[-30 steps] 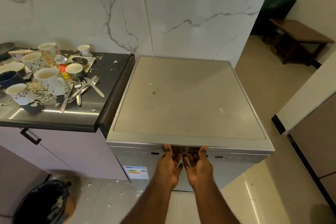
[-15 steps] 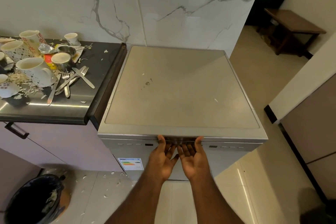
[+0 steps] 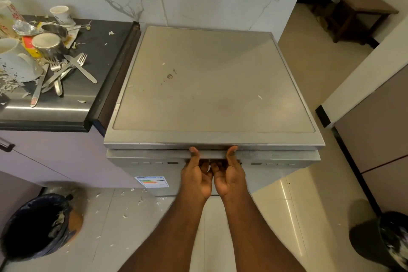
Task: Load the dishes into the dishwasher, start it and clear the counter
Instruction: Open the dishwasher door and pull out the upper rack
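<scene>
A silver dishwasher (image 3: 209,86) stands in the middle of the head view, its flat top bare. Its door (image 3: 141,157) is tipped out a little, with a narrow gap under the top edge. My left hand (image 3: 195,178) and my right hand (image 3: 229,176) sit side by side, palms up, fingers hooked under the door's top handle and thumbs on its upper lip. Dirty dishes lie on the black counter (image 3: 72,104) at left: white mugs (image 3: 15,62), a steel cup (image 3: 47,43), a paper cup (image 3: 60,14), and several forks and knives (image 3: 64,73).
A black-lined bin (image 3: 37,225) stands on the floor at lower left, with scraps scattered on the tiles around it. Another dark bin (image 3: 395,236) is at lower right. A wooden stool (image 3: 357,6) stands far right, and a cabinet side (image 3: 375,130) lines the right.
The dishwasher door has come away from the body at its top, pulled towards me by both hands. My view has dropped and shifted right, so fewer dishes show.
</scene>
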Tool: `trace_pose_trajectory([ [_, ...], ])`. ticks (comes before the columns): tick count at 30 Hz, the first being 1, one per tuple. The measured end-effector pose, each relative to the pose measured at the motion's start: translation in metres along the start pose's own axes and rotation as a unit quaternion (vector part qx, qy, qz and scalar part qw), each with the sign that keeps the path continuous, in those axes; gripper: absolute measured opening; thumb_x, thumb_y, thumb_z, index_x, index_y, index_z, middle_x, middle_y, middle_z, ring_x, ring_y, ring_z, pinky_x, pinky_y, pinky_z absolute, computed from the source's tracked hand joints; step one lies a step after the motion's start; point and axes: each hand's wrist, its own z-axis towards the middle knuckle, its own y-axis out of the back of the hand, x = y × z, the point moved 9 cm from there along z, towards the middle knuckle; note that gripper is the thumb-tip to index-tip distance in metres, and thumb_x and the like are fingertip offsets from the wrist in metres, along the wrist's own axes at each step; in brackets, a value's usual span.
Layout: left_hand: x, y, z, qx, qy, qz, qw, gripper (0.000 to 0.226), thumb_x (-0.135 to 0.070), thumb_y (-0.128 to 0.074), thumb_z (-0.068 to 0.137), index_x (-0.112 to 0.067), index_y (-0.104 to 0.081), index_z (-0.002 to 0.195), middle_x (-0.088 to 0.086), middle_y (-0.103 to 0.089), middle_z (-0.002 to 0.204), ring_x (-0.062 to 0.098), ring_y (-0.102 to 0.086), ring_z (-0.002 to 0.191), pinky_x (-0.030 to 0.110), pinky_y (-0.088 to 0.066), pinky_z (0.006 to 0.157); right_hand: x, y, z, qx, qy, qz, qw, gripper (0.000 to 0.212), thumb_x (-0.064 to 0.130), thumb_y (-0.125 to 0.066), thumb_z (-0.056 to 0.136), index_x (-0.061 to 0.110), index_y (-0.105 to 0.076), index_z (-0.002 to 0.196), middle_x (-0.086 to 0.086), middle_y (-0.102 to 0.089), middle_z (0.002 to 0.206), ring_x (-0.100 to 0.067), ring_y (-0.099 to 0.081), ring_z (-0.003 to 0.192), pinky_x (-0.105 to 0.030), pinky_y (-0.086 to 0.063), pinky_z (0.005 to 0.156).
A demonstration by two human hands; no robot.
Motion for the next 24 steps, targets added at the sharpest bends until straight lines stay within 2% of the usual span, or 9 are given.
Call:
trace_pose_trajectory([
  [6, -0.006, 0.007, -0.023, 0.02, 0.025, 0.094, 0.995, 0.039, -0.035, -0.065, 0.093, -0.009, -0.062, 0.122, 0.013, -0.073, 0.116, 0.028, -0.067, 0.113, 0.054, -0.051, 0.1, 0.011, 0.012, -0.024, 0.013, -0.02, -0.132, 0.991, 0.047, 0.028, -0.073, 0.088, 0.004, -0.062, 0.126, -0.019, -0.071, 0.117, -0.032, -0.07, 0.108, -0.04, -0.06, 0.087],
  [8, -0.013, 0.015, -0.032, 0.004, 0.02, 0.208, 0.978, 0.029, -0.032, -0.062, 0.097, -0.011, -0.064, 0.117, 0.01, -0.073, 0.113, 0.024, -0.068, 0.11, 0.049, -0.054, 0.095, 0.025, 0.021, -0.042, -0.022, 0.0, -0.363, 0.932, 0.033, 0.028, -0.072, 0.093, 0.008, -0.066, 0.118, -0.012, -0.074, 0.111, -0.025, -0.071, 0.103, -0.037, -0.059, 0.089],
  [9, -0.019, 0.021, -0.038, -0.017, -0.002, 0.281, 0.959, 0.026, -0.033, -0.062, 0.098, -0.012, -0.065, 0.112, 0.009, -0.074, 0.108, 0.023, -0.069, 0.105, 0.045, -0.056, 0.092, 0.041, 0.025, -0.049, -0.058, 0.067, -0.501, 0.861, 0.024, 0.027, -0.071, 0.094, 0.011, -0.069, 0.112, -0.008, -0.074, 0.106, -0.021, -0.07, 0.096, -0.035, -0.058, 0.087],
  [12, -0.06, 0.028, -0.055, -0.079, -0.226, 0.514, 0.824, 0.019, -0.033, -0.06, 0.099, -0.016, -0.061, 0.089, 0.004, -0.068, 0.085, 0.022, -0.065, 0.082, 0.035, -0.055, 0.072, 0.069, -0.015, -0.085, -0.03, 0.361, -0.703, 0.612, 0.014, 0.014, -0.066, 0.095, 0.012, -0.072, 0.108, -0.005, -0.072, 0.103, -0.018, -0.066, 0.095, -0.027, -0.053, 0.087],
  [15, -0.073, -0.009, -0.077, -0.017, -0.473, 0.679, 0.561, 0.018, -0.021, -0.066, 0.094, -0.015, -0.065, 0.112, 0.007, -0.066, 0.112, 0.025, -0.06, 0.108, 0.041, -0.053, 0.088, 0.05, -0.047, -0.087, 0.081, 0.45, -0.762, 0.459, 0.032, 0.005, -0.066, 0.091, 0.004, -0.068, 0.123, -0.014, -0.069, 0.124, -0.028, -0.063, 0.119, -0.036, -0.047, 0.104],
  [17, -0.061, -0.022, -0.072, 0.024, -0.493, 0.74, 0.458, 0.042, -0.018, -0.062, 0.094, -0.009, -0.059, 0.135, 0.014, -0.059, 0.138, 0.033, -0.049, 0.134, 0.052, -0.045, 0.106, 0.035, -0.048, -0.076, 0.108, 0.416, -0.81, 0.399, 0.046, 0.006, -0.061, 0.093, 0.003, -0.057, 0.139, -0.016, -0.056, 0.143, -0.03, -0.047, 0.139, -0.042, -0.029, 0.119],
  [20, -0.043, -0.016, -0.063, 0.064, -0.414, 0.825, 0.379, 0.058, -0.023, -0.039, 0.102, -0.011, -0.026, 0.157, 0.01, -0.023, 0.164, 0.027, -0.01, 0.154, 0.048, -0.014, 0.125, 0.022, -0.037, -0.073, 0.123, 0.381, -0.837, 0.372, 0.06, 0.011, -0.052, 0.097, 0.004, -0.034, 0.154, -0.015, -0.031, 0.161, -0.027, -0.021, 0.153, -0.038, -0.005, 0.121],
  [22, -0.037, -0.004, -0.063, 0.069, -0.391, 0.837, 0.377, 0.061, -0.02, -0.037, 0.105, -0.014, -0.011, 0.16, 0.005, -0.005, 0.167, 0.018, 0.011, 0.151, 0.039, 0.006, 0.124, 0.019, -0.03, -0.077, 0.127, 0.37, -0.846, 0.362, 0.063, 0.011, -0.051, 0.097, 0.004, -0.027, 0.156, -0.015, -0.024, 0.163, -0.026, -0.011, 0.153, -0.039, 0.0, 0.12],
  [24, -0.036, 0.001, -0.071, 0.064, -0.401, 0.826, 0.391, 0.063, -0.015, -0.043, 0.103, -0.014, -0.015, 0.159, 0.005, -0.009, 0.167, 0.017, 0.011, 0.149, 0.036, 0.01, 0.12, 0.014, -0.022, -0.08, 0.146, 0.345, -0.857, 0.354, 0.065, 0.013, -0.047, 0.101, 0.006, -0.018, 0.158, -0.013, -0.014, 0.166, -0.022, 0.004, 0.15, -0.037, 0.008, 0.118],
])
